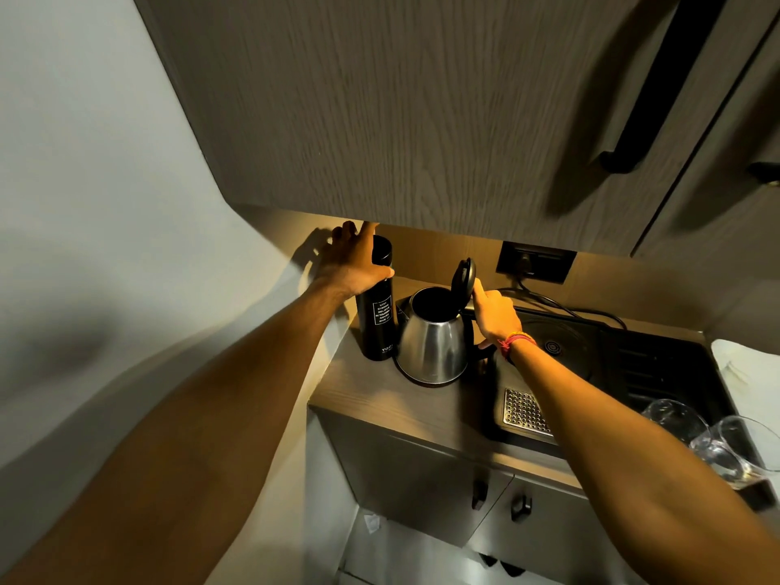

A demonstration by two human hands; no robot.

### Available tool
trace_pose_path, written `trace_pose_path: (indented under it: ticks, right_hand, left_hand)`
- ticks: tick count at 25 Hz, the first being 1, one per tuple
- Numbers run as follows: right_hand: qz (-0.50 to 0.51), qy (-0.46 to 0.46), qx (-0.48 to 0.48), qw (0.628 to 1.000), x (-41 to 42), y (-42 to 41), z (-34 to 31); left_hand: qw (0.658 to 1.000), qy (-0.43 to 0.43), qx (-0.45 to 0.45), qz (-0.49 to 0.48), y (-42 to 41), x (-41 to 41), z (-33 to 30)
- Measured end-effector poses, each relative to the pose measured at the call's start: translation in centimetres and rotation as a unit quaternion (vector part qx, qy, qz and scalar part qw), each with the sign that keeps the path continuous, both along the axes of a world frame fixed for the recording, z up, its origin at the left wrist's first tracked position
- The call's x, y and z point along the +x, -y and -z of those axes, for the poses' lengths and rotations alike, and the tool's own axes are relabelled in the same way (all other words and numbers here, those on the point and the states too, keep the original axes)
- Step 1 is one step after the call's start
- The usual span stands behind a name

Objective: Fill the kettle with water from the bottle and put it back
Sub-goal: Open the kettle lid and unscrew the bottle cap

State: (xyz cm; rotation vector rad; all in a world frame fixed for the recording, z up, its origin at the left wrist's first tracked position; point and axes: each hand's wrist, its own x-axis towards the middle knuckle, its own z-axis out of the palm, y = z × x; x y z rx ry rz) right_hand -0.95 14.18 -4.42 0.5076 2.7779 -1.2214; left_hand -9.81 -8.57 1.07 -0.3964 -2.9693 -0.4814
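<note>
At centre frame, the kettle point(430, 337) stands on the wooden surface point(363, 386) with its lid point(463, 279) raised. Right hand point(496, 316) grips the kettle handle. Left hand point(354, 261) wraps the upright black bottle point(377, 320), just left of the kettle. Pouring and replacing appear outstanding. Cupboards point(422, 99) fill the upper frame; a dark sink point(641, 373) lies right.

Your room above the bottle point(375, 306) is tight: the wall cabinet point(422, 120) hangs just over it, kettle point(432, 344) crowding its right.
</note>
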Motion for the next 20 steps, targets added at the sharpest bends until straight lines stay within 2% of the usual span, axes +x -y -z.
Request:
trace_pose_path:
  ticks: [1, 3, 9, 11, 14, 16, 19, 20]
  right_hand:
    - [-0.022, -0.015, 0.029, 0.999, 0.5, 0.4, -0.8]
    - [-0.045, -0.033, 0.022, 0.998, 1.2, 0.3, -0.8]
    - [-0.026, -0.007, -0.024, 0.999, 2.8, 1.6, -3.1]
    - [-0.008, -0.006, -0.021, 1.0, 2.4, 1.5, -2.4]
    - [-0.008, -0.012, -0.036, 0.999, 1.6, 1.3, -1.5]
    - [-0.012, -0.005, -0.026, 1.0, 2.1, 1.4, -1.9]
    - [0.01, -0.031, -0.047, 0.998, 1.7, 1.3, -1.6]
    - [0.01, -0.013, -0.043, 0.999, 1.5, 1.2, -1.3]
  left_hand:
    - [1.0, -0.001, -0.004, -0.015, 0.0, 0.0, 0.0]
    - [0.999, 0.007, -0.019, -0.041, 0.1, -0.3, 0.2]
    - [0.987, -0.009, -0.042, -0.158, -0.3, 0.6, -1.3]
    - [0.991, -0.011, -0.053, -0.123, -0.1, 0.9, -1.3]
    - [0.997, 0.018, -0.069, -0.013, 0.4, 0.3, -0.6]
    - [0.998, 0.045, -0.039, 0.029, 0.3, -0.2, -0.3]
    - [1.0, 0.015, -0.014, 0.014, -0.1, -0.6, -0.2]
    - [1.0, -0.009, -0.005, -0.001, -0.2, -0.7, -0.2]
